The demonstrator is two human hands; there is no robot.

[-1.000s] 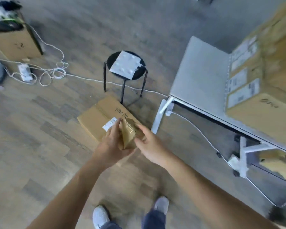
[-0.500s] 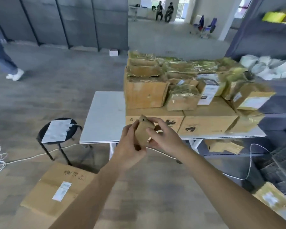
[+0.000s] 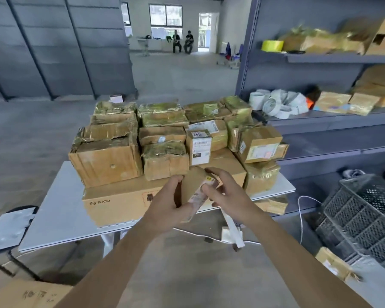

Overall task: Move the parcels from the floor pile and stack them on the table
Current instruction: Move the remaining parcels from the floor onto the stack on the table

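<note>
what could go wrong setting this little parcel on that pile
1. The labelled box at the stack's right end sits tilted past the boxes under it; a nudge from the parcel might tip it off the table.
2. The white cable lies on the floor by the table, possibly a trip hazard.

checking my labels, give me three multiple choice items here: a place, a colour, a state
1. The small brown cardboard parcel, relative to the white table: A lies on it; B held by the left hand and right hand in front of it; C lies under it.
2. The roll on the grey metal shelf is: A yellow; B red; C blue.
3. The left hand: A open; B grips the parcel; C out of view.
Key: B, both hands hold it in the air; A, it shows bright yellow; B, its fingers curl round the parcel.
</note>
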